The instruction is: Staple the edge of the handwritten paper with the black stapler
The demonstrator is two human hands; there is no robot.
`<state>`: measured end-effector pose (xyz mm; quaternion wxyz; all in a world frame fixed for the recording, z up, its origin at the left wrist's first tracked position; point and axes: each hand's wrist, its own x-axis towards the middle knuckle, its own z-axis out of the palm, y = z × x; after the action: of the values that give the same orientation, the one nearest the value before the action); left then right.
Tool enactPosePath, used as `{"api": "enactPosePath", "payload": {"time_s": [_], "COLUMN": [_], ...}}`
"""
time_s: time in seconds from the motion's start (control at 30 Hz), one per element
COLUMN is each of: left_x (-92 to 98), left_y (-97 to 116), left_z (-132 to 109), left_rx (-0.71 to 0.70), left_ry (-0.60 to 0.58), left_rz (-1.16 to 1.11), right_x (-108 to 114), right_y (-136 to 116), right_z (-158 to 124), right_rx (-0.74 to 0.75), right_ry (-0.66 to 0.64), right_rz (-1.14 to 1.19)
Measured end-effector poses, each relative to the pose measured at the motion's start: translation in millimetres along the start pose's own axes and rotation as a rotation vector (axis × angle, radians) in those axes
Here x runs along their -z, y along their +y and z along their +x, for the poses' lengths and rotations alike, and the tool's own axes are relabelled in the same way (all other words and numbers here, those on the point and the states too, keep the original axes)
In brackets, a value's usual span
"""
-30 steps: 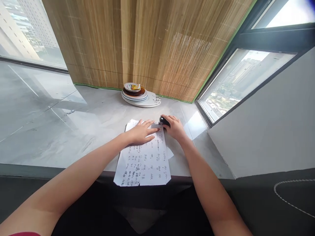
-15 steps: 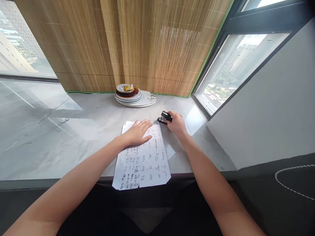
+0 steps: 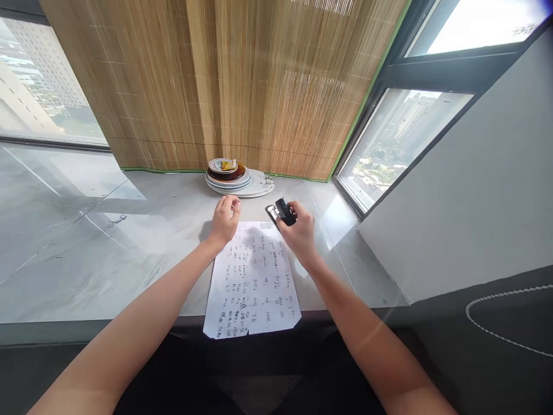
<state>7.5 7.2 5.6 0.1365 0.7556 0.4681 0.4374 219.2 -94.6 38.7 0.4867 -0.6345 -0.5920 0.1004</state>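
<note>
A sheet of white paper covered in handwriting lies on the grey marble sill, its near edge hanging over the front. My right hand grips a black stapler, held tilted just above the paper's far right corner. The stapler's handle and base are spread apart at the front. My left hand is raised over the paper's far left corner, fingers loosely curled towards the thumb. Nothing shows in it, and its palm is hidden.
A stack of plates with a small yellow packet on top stands at the back, against a bamboo blind. To the right are a window frame and a white wall. The sill's front edge is close to me.
My left hand has lifted off the paper, moved left and curled its fingers. My right hand has shifted slightly left, turning and tilting the stapler. The view has tipped up a little.
</note>
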Motion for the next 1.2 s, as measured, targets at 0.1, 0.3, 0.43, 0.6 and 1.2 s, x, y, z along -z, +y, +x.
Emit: {"api": "enactPosePath", "payload": {"time_s": [0.1, 0.3, 0.43, 0.6, 1.2], "left_x": [1.1, -2.6, -4.6, -5.7, -7.3], "left_y": [-11, -17, -20, -22, -16], "left_z": [5, 9, 11, 11, 11], "left_rx": [0.050, 0.032, 0.032, 0.051, 0.069], "left_ry": [0.077, 0.036, 0.009, -0.004, -0.047], "left_rz": [0.034, 0.044, 0.030, 0.021, 0.081], "right_x": [-19, -29, -9, 16, -16], "right_y": [-27, -26, -10, 13, 83], "right_z": [-32, -58, -49, -36, 28], "right_rx": [-0.023, -0.025, -0.044, -0.142, -0.116], "right_ry": [-0.225, -0.444, -0.478, -0.537, -0.461], "right_rz": [0.067, -0.043, -0.150, -0.051, -0.579]}}
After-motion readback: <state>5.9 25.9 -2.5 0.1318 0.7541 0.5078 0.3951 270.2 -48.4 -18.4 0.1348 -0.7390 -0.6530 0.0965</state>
